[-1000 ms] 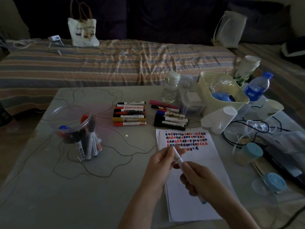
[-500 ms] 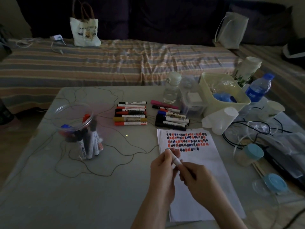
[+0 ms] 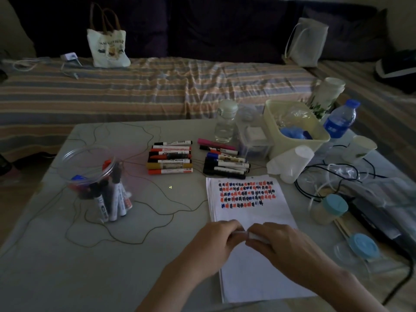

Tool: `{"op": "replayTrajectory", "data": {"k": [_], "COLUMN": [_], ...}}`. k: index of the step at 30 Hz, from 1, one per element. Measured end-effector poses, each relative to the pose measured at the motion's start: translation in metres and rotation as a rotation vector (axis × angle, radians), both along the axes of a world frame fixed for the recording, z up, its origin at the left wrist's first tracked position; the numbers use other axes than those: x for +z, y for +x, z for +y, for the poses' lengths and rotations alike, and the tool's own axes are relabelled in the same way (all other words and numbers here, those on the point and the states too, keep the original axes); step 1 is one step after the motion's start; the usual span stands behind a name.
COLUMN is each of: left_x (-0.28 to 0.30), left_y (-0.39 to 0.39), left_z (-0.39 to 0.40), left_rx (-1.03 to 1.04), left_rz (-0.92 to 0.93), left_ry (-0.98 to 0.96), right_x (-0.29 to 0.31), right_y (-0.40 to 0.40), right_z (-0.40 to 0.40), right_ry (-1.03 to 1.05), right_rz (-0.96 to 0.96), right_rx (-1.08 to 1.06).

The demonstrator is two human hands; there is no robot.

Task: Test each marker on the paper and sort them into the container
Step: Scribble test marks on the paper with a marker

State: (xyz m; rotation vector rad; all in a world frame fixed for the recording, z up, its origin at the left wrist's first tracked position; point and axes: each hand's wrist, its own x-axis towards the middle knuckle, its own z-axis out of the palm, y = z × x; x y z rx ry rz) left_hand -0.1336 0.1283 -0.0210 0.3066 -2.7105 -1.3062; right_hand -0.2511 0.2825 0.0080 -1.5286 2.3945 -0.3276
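The left hand (image 3: 210,240) and right hand (image 3: 273,240) have come together, both gripping one marker (image 3: 242,234) above the paper (image 3: 252,212); capping or uncapping, cannot tell.

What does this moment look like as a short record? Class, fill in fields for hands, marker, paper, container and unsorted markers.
hands: left hand and right hand both grip one marker, above the paper
paper: white sheet with rows of red, black and blue test marks near its top
container: clear tub holding several markers
unsorted markers: two groups lying behind the paper
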Motion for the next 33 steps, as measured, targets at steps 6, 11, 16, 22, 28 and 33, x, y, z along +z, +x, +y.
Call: {"op": "replayTrajectory", "data": {"k": [6, 11, 16, 22, 28, 33], "left_x": [-0.007, -0.013, -0.018, -0.018, -0.021, -0.020], "left_y": [0.013, 0.013, 0.012, 0.010, 0.019, 0.017], "left_z": [-0.014, -0.013, -0.011, -0.011, -0.014, -0.016], "left_rx": [-0.059, -0.076, -0.033, -0.008, -0.074, -0.074], "left_rz": [0.199, 0.219, 0.103, -0.110, -0.007, -0.026], "left_ry": [-0.003, -0.080, -0.005, -0.079, -0.163, -0.092], "right_x": [-0.006, -0.014, -0.030, -0.056, -0.055, -0.055], "right_y": [0.006, 0.009, 0.013, 0.013, 0.009, 0.010], "right_z": [0.003, 0.005, 0.001, -0.008, -0.005, -0.003], "right_ry": [-0.128, -0.170, -0.234, -0.262, -0.405, -0.409], "right_rz": [0.023, 0.003, 0.294, 0.359, 0.331, 0.296], "right_rx": [0.048, -0.005, -0.015, 0.070, 0.161, 0.138]}}
